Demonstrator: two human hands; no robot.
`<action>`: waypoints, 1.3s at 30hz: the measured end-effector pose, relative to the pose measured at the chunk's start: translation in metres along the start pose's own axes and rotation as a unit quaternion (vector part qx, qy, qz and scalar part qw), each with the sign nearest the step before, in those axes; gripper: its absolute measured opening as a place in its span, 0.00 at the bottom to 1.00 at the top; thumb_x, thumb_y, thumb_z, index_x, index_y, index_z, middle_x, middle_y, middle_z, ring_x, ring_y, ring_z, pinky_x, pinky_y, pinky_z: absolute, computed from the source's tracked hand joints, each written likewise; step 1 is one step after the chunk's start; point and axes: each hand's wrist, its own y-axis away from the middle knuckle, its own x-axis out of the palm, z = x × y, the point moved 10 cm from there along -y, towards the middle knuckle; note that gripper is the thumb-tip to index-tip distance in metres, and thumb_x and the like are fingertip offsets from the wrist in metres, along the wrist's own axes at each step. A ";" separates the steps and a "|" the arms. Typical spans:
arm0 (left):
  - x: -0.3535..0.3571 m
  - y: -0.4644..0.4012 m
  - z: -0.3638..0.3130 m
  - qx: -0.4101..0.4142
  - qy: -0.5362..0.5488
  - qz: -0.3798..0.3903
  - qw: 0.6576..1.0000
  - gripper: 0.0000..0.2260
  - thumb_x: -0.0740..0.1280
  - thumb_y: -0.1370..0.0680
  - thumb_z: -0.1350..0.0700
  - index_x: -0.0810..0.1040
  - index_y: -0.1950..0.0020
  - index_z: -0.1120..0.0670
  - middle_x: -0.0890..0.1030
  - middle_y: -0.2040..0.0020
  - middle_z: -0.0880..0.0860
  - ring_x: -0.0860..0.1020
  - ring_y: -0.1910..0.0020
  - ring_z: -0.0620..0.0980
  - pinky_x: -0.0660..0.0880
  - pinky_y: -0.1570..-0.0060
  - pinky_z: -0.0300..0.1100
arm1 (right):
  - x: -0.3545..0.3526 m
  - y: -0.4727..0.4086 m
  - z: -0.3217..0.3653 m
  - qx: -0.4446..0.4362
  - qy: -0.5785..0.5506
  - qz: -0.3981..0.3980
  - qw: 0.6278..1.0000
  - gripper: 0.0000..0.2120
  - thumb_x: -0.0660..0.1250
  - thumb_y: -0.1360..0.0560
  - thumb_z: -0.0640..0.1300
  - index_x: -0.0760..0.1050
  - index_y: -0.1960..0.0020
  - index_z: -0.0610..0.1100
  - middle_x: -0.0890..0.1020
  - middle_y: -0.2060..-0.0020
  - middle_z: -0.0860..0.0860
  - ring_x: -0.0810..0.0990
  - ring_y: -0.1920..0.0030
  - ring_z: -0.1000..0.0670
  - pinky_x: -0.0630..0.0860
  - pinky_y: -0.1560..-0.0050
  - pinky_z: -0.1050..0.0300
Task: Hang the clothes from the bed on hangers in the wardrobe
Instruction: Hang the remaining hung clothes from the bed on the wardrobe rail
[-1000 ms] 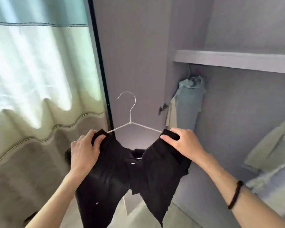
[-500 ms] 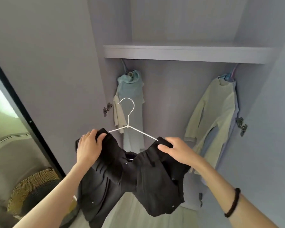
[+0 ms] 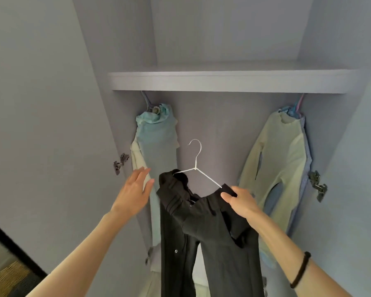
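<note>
Right hand gripping hangered black garment, wardrobe

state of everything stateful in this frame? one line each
left hand: open, off the garment.
right hand: gripping the hanger's right end through the cloth.
white wire hanger: held up, tilted, not yet hung.
black garment: draped on the hanger.
teal top: hung at left.
pale yellow top: hung at right.
wardrobe door: open.
</note>
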 end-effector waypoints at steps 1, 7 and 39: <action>-0.005 -0.011 -0.010 0.018 -0.007 -0.017 1.000 0.21 0.55 0.19 0.52 0.62 0.27 0.57 0.63 0.28 0.56 0.60 0.28 0.54 0.58 0.31 0.47 | -0.005 -0.009 0.000 0.004 -0.019 -0.012 1.000 0.07 0.60 0.22 0.49 0.74 0.53 0.47 0.79 0.55 0.50 0.77 0.51 0.47 0.72 0.45 0.50; -0.016 -0.075 -0.063 0.104 -0.027 -0.093 0.990 0.19 0.59 0.20 0.56 0.66 0.29 0.60 0.63 0.28 0.61 0.59 0.27 0.59 0.57 0.30 0.50 | -0.020 -0.054 0.003 0.023 -0.072 -0.052 0.996 0.14 0.59 0.21 0.47 0.71 0.39 0.42 0.77 0.43 0.47 0.76 0.43 0.46 0.72 0.43 0.52; -0.061 -0.293 -0.149 0.312 -0.204 -0.352 0.859 0.17 0.54 0.18 0.46 0.63 0.30 0.47 0.72 0.37 0.57 0.66 0.39 0.57 0.54 0.33 0.61 | -0.081 -0.288 0.091 -0.015 -0.176 -0.224 0.958 0.09 0.58 0.20 0.41 0.71 0.43 0.37 0.75 0.54 0.46 0.74 0.55 0.49 0.69 0.55 0.57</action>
